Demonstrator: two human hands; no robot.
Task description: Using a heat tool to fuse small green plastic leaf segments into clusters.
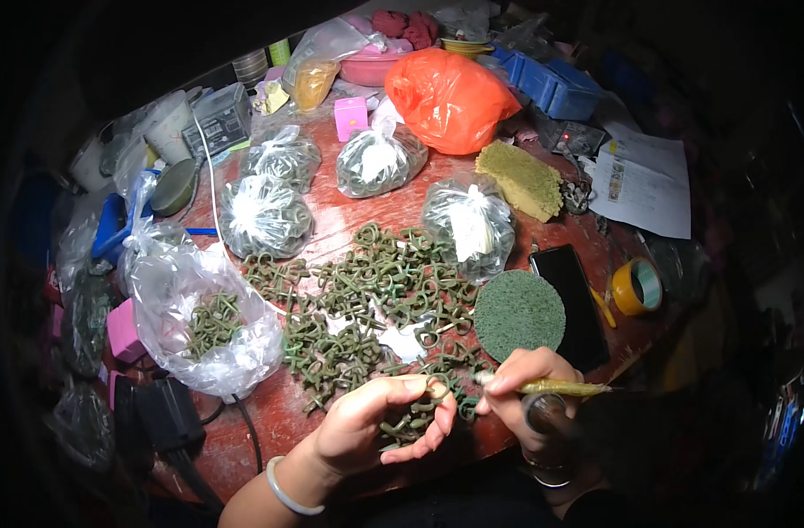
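Observation:
My left hand [380, 421] pinches a small green ring-shaped piece [435, 387] between thumb and fingers at the near edge of a reddish round table [332, 216]. More green rings hang under its palm. My right hand [522, 380] grips a thin yellow-green pen-like tool [560, 387], its tip pointing left toward the held ring. A pile of loose green rings [376, 299] spreads over the table just beyond both hands. A pale bangle sits on my left wrist.
An open clear bag [200, 317] with rings lies left. Several tied bags of rings [468, 224] stand behind the pile. A green round pad [519, 312], a black phone [578, 304], a tape roll [637, 286], an orange bag [446, 97], a paper sheet [644, 180].

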